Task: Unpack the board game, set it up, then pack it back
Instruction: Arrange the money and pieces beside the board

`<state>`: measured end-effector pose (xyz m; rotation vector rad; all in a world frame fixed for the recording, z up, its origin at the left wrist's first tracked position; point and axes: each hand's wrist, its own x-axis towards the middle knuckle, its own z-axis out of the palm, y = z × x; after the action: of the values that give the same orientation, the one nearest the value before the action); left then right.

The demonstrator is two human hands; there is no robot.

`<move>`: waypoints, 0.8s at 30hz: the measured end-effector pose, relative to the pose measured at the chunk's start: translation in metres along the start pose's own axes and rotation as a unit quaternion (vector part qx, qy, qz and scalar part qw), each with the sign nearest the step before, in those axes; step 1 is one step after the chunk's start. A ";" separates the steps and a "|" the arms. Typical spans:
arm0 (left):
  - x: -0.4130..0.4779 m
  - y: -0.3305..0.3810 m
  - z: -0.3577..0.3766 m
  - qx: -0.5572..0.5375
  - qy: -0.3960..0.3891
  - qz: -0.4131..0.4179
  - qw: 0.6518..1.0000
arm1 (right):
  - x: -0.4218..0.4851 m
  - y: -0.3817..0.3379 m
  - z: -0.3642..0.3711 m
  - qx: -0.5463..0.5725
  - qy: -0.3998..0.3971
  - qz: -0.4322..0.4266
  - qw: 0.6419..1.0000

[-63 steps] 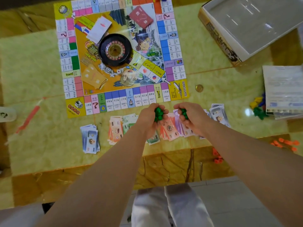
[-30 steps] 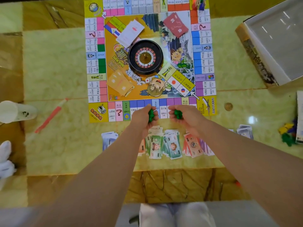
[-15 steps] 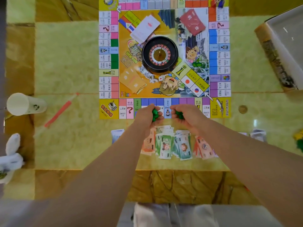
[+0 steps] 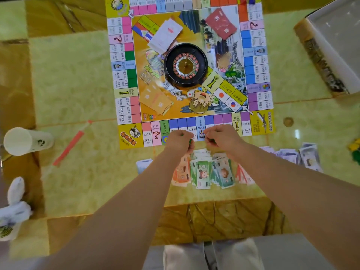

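1. Centrally, at the near edge of the game board (image 4: 262, 122): left hand (image 4: 180, 141) and right hand (image 4: 222, 137) side by side, knuckles up, covering several bottom-row squares.
2. Left hand clenched round small green pieces (image 4: 190, 141). Only slivers of green showing between the fingers, so shape and count impossible to tell.
3. Right hand likewise curled tight on green pieces, with a mere fleck peeking out beneath the fingers.
4. Mid-board: roulette wheel (image 4: 186, 65), with white cards (image 4: 167, 35) overlapping its upper-left rim, red cards (image 4: 222, 23) to the upper right and orange cards (image 4: 155, 100) to the lower left. Board's far edge cut off by the top of the frame.
5. Just below the hands: paper money (image 4: 202, 172) fanned on the table (image 4: 78, 75), partly hidden under both wrists. More notes toward the right, blurred.
6. Upper right: open box (image 4: 321, 61), cropped by the frame, its side lettering unreadable.
7. Right edge: yellow and green tokens (image 4: 355, 151), half out of frame and smeared.
8. Left side: white cup (image 4: 23, 141), with a red strip (image 4: 69, 148) near it. Lower left, a white plush-like object (image 4: 13, 207), cropped and hard to identify.
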<state>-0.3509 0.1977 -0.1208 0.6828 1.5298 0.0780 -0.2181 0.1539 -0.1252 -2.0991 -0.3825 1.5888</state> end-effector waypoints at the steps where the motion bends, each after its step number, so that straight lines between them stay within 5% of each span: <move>1: 0.001 -0.003 0.001 0.043 0.000 0.013 0.999 | 0.001 0.002 0.002 -0.031 0.008 -0.008 0.999; 12: 0.010 -0.015 0.022 0.332 0.069 0.162 0.927 | 0.005 0.014 0.010 -0.214 0.079 -0.119 0.966; 18: 0.015 -0.021 0.020 0.392 0.080 0.244 0.884 | 0.013 0.010 0.008 -0.269 0.084 -0.169 0.944; 24: 0.013 -0.027 0.028 0.386 0.076 0.275 0.877 | 0.008 0.017 0.011 -0.286 0.069 -0.196 0.936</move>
<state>-0.3338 0.1722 -0.1473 1.7839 1.4500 -0.0620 -0.2269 0.1455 -0.1434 -2.3199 -1.2520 1.1736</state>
